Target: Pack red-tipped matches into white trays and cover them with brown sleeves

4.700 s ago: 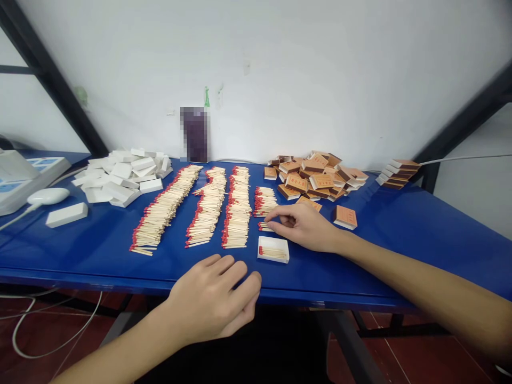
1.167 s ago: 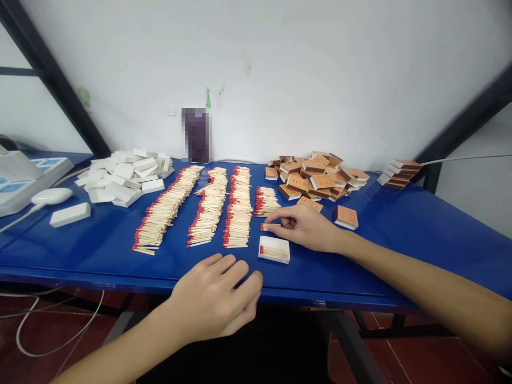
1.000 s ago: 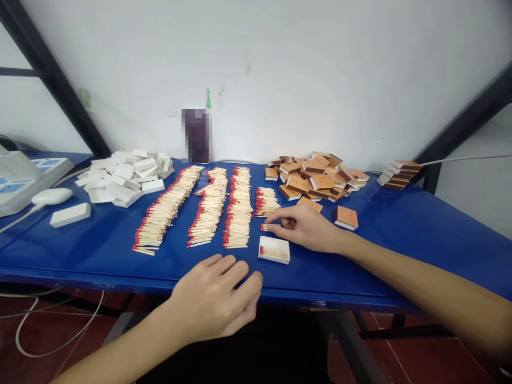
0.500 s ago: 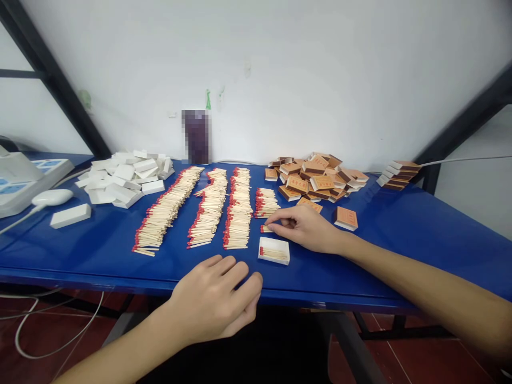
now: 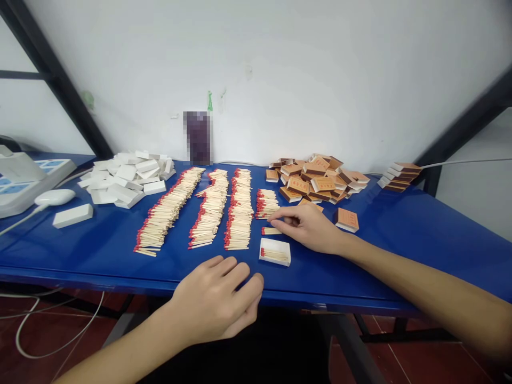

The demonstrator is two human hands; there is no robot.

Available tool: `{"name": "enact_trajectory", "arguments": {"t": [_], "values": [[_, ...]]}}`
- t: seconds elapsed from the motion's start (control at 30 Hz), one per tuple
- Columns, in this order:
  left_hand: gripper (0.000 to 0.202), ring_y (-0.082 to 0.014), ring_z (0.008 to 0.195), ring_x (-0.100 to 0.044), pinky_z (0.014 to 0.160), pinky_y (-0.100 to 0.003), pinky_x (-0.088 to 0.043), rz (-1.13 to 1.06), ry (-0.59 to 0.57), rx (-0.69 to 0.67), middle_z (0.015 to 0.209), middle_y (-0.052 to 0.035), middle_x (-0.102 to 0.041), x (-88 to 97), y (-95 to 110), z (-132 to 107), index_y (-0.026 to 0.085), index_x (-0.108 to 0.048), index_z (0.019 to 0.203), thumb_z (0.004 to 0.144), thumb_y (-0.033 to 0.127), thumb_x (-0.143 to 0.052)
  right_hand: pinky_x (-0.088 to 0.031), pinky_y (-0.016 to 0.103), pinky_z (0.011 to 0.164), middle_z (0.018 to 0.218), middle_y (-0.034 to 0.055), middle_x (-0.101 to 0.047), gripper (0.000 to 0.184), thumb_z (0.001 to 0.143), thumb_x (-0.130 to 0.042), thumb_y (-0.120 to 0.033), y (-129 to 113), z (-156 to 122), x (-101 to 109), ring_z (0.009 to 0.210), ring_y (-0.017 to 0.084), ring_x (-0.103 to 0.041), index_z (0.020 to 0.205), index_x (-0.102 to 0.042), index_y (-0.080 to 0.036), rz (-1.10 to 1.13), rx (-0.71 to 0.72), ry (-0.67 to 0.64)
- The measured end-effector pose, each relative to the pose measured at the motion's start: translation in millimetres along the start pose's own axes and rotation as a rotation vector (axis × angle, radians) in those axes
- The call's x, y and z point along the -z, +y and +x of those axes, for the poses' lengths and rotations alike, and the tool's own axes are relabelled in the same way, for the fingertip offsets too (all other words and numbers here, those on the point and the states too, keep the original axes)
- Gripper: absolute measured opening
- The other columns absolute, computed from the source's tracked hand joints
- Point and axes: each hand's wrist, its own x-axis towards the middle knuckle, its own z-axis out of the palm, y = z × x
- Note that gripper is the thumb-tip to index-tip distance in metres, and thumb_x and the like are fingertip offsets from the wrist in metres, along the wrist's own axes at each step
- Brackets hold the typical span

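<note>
My right hand (image 5: pixel 306 226) is at the bottom edge of a short pile of red-headed matches (image 5: pixel 267 205). Its thumb and index finger are pinched close together; whatever may be between them is too small to make out. Just below the fingertips lies a small separate group of matches (image 5: pixel 270 231), partly hidden by the hand. A white matchbox tray (image 5: pixel 285 262) holding some matches sits below that. My left hand (image 5: pixel 218 296) rests over the table's front edge, fingers curled in, with nothing visible in it.
Three long rows of matches (image 5: pixel 238 218) lie left of the short pile. White trays (image 5: pixel 126 173) are heaped at back left, printed matchbox sleeves (image 5: pixel 320 178) at back right. A single sleeve (image 5: pixel 347 219) lies beyond my right wrist. A power strip (image 5: pixel 56 170) is far left.
My right fingertips have shifted slightly up and right, from the small separate group to the short pile's bottom edge, exposing more of that group. My left hand stays put.
</note>
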Motion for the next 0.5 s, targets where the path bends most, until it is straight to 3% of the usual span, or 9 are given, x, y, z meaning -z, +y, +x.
{"name": "enact_trajectory", "arguments": {"t": [0.3,0.5], "values": [[0.010,-0.0180,0.066,-0.050,0.061,-0.032,-0.042,-0.002,0.003,0.002,0.073,0.0006,-0.053,-0.1,0.0,1.4,0.017,-0.060,0.095,0.089,0.023,-0.055,-0.026,0.024,0.049,0.048,-0.0062,-0.044,0.028,0.093,-0.054,-0.025,-0.7,3.0,0.4,0.044,0.009,-0.033,0.103,-0.078,-0.016,-0.091,-0.027,0.001],[0.011,-0.0184,0.066,-0.050,0.061,-0.033,-0.042,0.003,-0.003,0.000,0.073,0.0005,-0.053,0.0,0.3,0.6,0.017,-0.060,0.096,0.090,0.024,-0.055,-0.027,0.023,0.049,0.051,-0.0047,-0.053,0.028,0.091,-0.055,-0.021,0.1,2.1,2.4,0.044,0.008,-0.037,0.104,-0.079,-0.017,-0.120,-0.016,0.002]]}}
